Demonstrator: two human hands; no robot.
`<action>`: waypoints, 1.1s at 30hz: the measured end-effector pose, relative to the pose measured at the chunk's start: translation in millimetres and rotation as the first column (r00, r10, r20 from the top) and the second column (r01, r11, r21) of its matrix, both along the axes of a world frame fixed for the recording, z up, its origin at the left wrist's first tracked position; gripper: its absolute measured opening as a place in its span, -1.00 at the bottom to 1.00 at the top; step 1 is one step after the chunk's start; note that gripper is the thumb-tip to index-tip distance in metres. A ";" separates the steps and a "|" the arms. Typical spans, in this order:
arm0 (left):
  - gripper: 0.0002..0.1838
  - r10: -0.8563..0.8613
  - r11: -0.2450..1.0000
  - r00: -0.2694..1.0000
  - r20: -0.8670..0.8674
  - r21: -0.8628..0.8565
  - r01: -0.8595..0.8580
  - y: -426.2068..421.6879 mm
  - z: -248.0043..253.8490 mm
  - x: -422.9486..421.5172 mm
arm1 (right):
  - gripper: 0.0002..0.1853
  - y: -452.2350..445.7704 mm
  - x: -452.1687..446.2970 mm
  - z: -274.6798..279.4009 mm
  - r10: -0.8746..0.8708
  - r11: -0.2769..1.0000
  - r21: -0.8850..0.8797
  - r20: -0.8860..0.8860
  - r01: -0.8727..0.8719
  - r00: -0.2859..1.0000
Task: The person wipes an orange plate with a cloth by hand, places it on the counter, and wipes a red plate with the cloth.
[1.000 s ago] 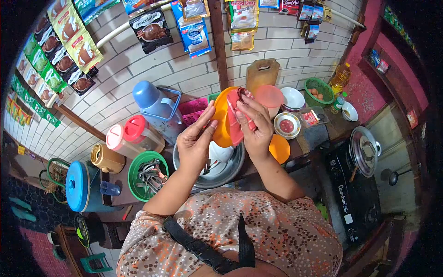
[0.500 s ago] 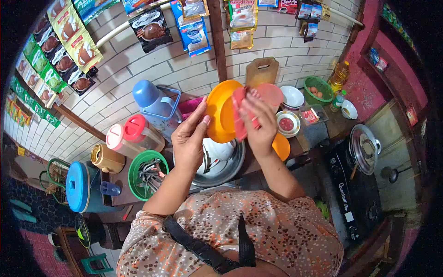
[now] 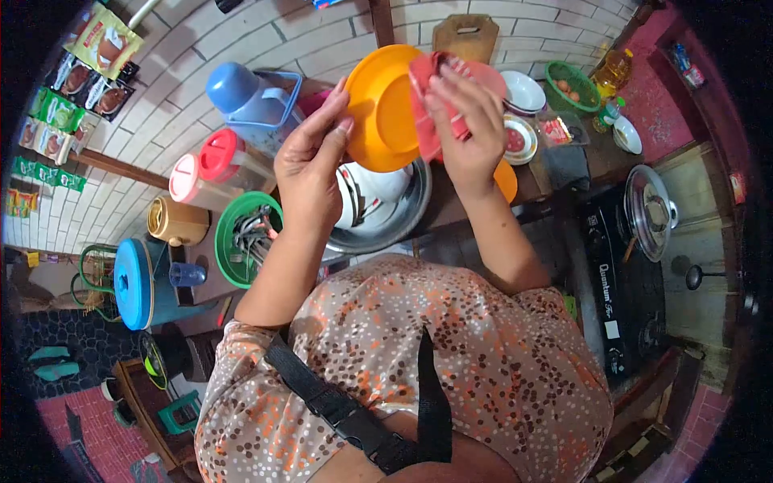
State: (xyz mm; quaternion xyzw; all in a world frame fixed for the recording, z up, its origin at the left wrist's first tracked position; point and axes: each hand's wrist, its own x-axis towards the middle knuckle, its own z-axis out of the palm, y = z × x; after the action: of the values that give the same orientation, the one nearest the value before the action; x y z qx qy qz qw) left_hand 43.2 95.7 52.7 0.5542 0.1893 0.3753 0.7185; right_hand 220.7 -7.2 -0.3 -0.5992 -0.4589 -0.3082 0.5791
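An orange plate (image 3: 394, 121) is held up on edge, tilted, in front of my chest. The fingers and thumb of my left hand (image 3: 310, 157) pinch its left rim. My right hand (image 3: 471, 133) grips a red patterned cloth (image 3: 422, 92) against the plate's right side, covering that edge. Below the plate, a metal basin (image 3: 417, 213) holds white dishes (image 3: 386, 187). A second orange plate (image 3: 506, 182) lies on the counter, partly hidden behind my right forearm.
On the left stand a blue thermos (image 3: 233, 88), red-lidded containers (image 3: 221, 157) and a green basket of cutlery (image 3: 221, 253). To the right are white bowls (image 3: 523, 92), a green egg basket (image 3: 592, 97), an oil bottle (image 3: 616, 68) and a stove (image 3: 620, 298) bearing a lidded pan (image 3: 651, 189).
The camera view has tipped downward, so the counter things sit higher in the picture. Both hands keep their hold on the orange plate and the red cloth, which stays at the plate's right side.
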 end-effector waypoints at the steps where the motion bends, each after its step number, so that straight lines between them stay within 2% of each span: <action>1: -0.60 0.004 1.000 1.000 -0.007 -0.010 -0.004 -2.2 -4.9 0.6 | -0.65 2.1 -0.5 1.1 0.001 1.000 0.027 -0.017 -0.001 1.000; 3: -0.64 -0.021 0.998 0.999 0.030 0.052 0.019 -5.6 -13.8 2.9 | -0.64 2.1 -11.8 9.1 0.016 1.000 -0.004 0.006 -0.016 1.000; 9: -0.66 0.056 0.998 0.998 0.000 -0.024 -0.056 -1.1 -11.6 2.1 | -0.59 -13.2 -36.6 -5.7 0.180 0.974 -0.150 0.075 -0.168 0.981; 10: -0.67 0.053 0.997 0.998 -0.017 -0.061 -0.054 0.0 -11.8 -0.1 | -0.59 -14.8 -33.5 -9.4 0.185 0.974 -0.150 0.077 -0.172 0.980; 12: -0.70 0.021 0.998 0.999 0.030 -0.060 -0.019 1.6 -17.4 -5.1 | -0.61 -16.0 -24.1 -15.8 0.064 0.983 -0.176 0.046 -0.055 0.997; 16: -0.77 -0.082 0.995 0.991 0.103 -0.049 0.087 -0.3 -30.3 -5.8 | -0.65 -5.2 -8.1 -8.6 0.008 0.998 -0.062 -0.043 -0.010 0.999; 18: -0.78 -0.069 0.997 0.992 0.110 -0.025 0.072 -2.9 -32.0 -2.4 | -0.65 -2.2 -10.9 -3.5 0.018 0.998 -0.061 -0.017 -0.019 1.000; 20: -0.80 -0.085 0.992 0.986 0.143 -0.078 0.097 -4.0 -32.6 -2.4 | -0.63 -3.1 -25.8 4.6 0.066 0.995 -0.081 0.009 -0.065 0.998; 21: -0.80 -0.078 0.987 0.985 0.154 -0.130 0.098 -4.3 -29.5 -2.9 | -0.61 -6.0 -31.9 3.9 0.088 0.990 -0.112 0.031 -0.084 0.996; 24: -0.80 -0.032 0.989 0.989 0.146 -0.139 0.052 -1.5 -26.4 -2.8 | -0.57 -13.7 -42.7 -6.9 0.185 0.969 -0.178 0.059 -0.172 0.981; 26: -0.80 -0.036 0.989 0.988 0.148 -0.134 0.056 -1.3 -27.8 -3.3 | -0.54 -17.1 -40.0 -15.7 0.188 0.971 -0.168 0.100 -0.169 0.977; 30: -0.79 -0.074 0.991 0.986 0.150 -0.102 0.089 0.2 -35.1 -4.2 | -0.61 -16.5 -19.6 -23.4 0.069 0.986 -0.156 0.050 -0.061 0.996; 31: -0.78 -0.080 0.996 0.989 0.126 -0.038 0.085 -0.6 -35.2 -2.7 | -0.62 -13.9 -13.5 -21.4 0.039 0.993 -0.115 -0.007 -0.039 0.999; 33: -0.78 -0.089 0.996 0.990 0.111 -0.020 0.092 -5.1 -37.0 -1.2 | -0.65 -8.8 -8.4 -15.1 0.000 0.999 -0.050 -0.084 -0.004 0.996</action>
State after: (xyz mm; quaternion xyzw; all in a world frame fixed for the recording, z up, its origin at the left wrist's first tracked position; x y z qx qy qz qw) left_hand 42.0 90.7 15.7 0.5316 0.1289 0.3698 0.7510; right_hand 212.3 -16.0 -15.4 -0.6255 -0.4425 -0.2704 0.5830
